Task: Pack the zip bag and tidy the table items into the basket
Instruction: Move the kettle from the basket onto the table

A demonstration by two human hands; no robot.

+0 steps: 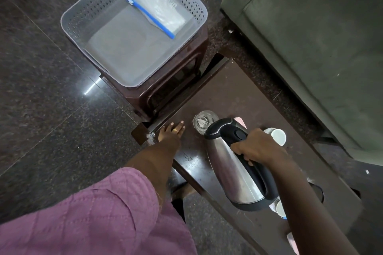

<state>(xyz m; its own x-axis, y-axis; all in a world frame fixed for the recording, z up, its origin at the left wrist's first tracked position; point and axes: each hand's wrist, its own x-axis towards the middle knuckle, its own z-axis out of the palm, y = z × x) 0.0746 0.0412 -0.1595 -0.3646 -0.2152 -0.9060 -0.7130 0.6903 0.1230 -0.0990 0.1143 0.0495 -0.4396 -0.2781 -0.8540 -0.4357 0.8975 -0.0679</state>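
Inside, the basket (87, 16) holds only the zip bag (163, 9).

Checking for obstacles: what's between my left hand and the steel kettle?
In the head view, only bare dark tabletop separates the left hand from the stainless steel kettle.

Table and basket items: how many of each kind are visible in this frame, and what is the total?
Kettle, in the right hand: 1
Drinking glass: 1
White cups, one beyond the kettle and one partly hidden under the arm: 2
Zip bag, lying in the basket: 1
Basket: 1
Total: 6
A pink item behind the kettle is too hidden to identify and is not counted.
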